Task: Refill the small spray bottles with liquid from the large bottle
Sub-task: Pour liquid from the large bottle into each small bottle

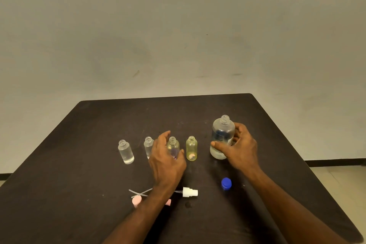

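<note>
Bottles stood uncapped in a row across the dark table (79, 144): four small ones on the left and the large bottle (222, 136) at the right end. Your right hand (240, 144) gripped the large bottle, thumb across its front and fingers curled round its far side; it stood upright on the table, with a little liquid at the bottom. Your left hand (165, 156) wrapped round the third small bottle (173, 145), fingers curled behind it and thumb at its near right side. The clear bottle (126, 151) at the far left stood apart, and the second bottle (148, 145) was partly hidden behind your left fingers. The yellow bottle (191, 148) stood free between your two hands. Nearer you, the blue cap (226, 183) lay just in front of the large bottle. A white sprayer (190, 192) lay on its side beside your left wrist, and a pink sprayer (136, 201) with crossed dip tubes lay on the wrist's other side.
</note>
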